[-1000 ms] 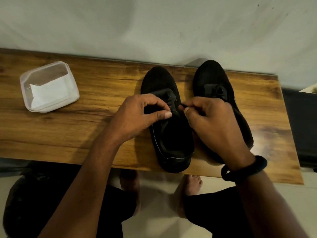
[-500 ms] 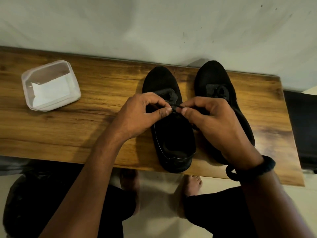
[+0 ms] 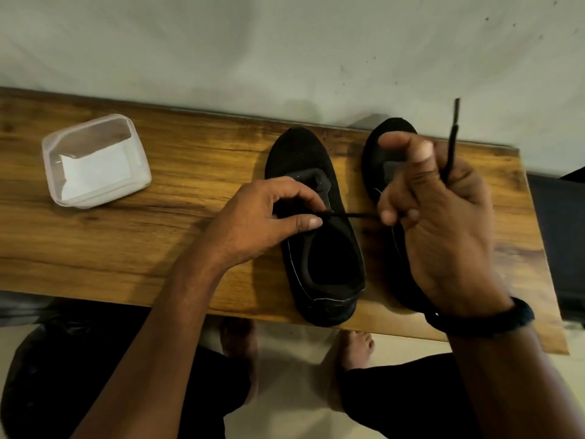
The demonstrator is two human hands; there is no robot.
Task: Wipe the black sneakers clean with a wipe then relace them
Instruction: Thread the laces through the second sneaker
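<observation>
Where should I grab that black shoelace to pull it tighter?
Pinch the lace on its free end that sticks up above the right hand, coming from the right. That bit is bare and straight. The stretch toward the left hand lies tight across the sneaker, leaving little room.

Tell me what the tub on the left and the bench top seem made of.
Tub: probably translucent plastic, slightly glossy; the white wipes show through its walls. Bench top: wood or wood-look laminate, smooth with a mild sheen; streaky brown grain.
</observation>
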